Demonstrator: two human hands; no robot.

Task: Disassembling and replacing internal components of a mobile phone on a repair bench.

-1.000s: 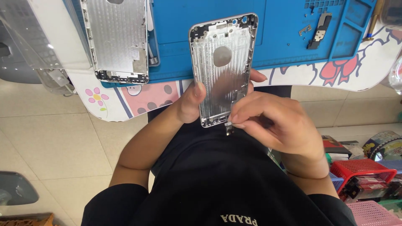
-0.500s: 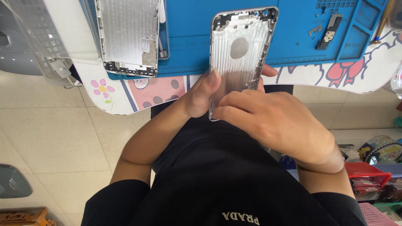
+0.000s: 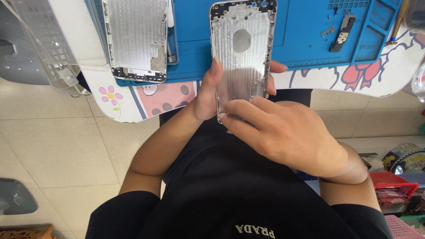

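Silver phone shell [image 3: 241, 57], its bare inside facing up, stands lengthwise above the lap, over the blue mat [image 3: 305, 40]. Left hand [image 3: 208, 93] grips its edge at nine o'clock, thumb up the side; right hand [image 3: 283, 132] pinches its bottom end at six o'clock. Another shell [image 3: 135, 37] lies at ten o'clock on the mat.

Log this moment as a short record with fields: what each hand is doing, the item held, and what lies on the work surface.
left hand: grips the left edge of the housing, thumb along its side
right hand: fingertips at the housing's bottom edge
held item: silver phone housing, inner side facing up, round hole near the top
work surface: blue mat
on the mat: second housing, small dark part
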